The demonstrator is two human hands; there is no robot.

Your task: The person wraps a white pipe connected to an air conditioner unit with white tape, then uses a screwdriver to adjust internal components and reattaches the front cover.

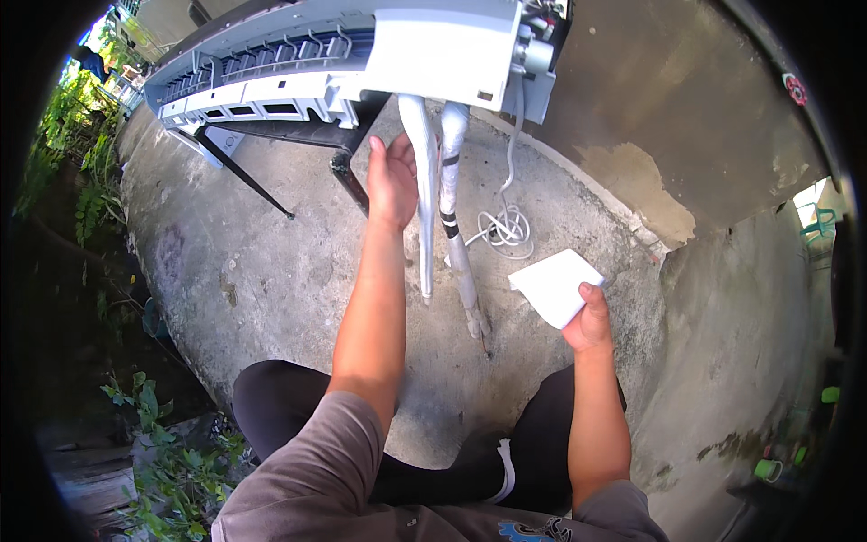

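An air conditioner's indoor unit (442,54), its cover off and its louvre slots showing, rests on a black table above my hands. From its underside hang a white drain hose (418,181) and a wrapped pipe bundle (452,172) with black tape bands. My left hand (393,185) is raised beside the drain hose, thumb and fingers apart; its fingertips reach close to the hose, and whether they touch it I cannot tell. In my right hand (590,323) a white, flat panel (558,287), smooth with an angled edge, is gripped by its lower right corner.
A white cord (506,226) runs down from the unit and lies coiled on the concrete floor (271,262). Thin black table legs (248,176) stand at the left. A stained wall (686,117) rises on the right. Green plants (172,452) grow beyond the floor's left edge.
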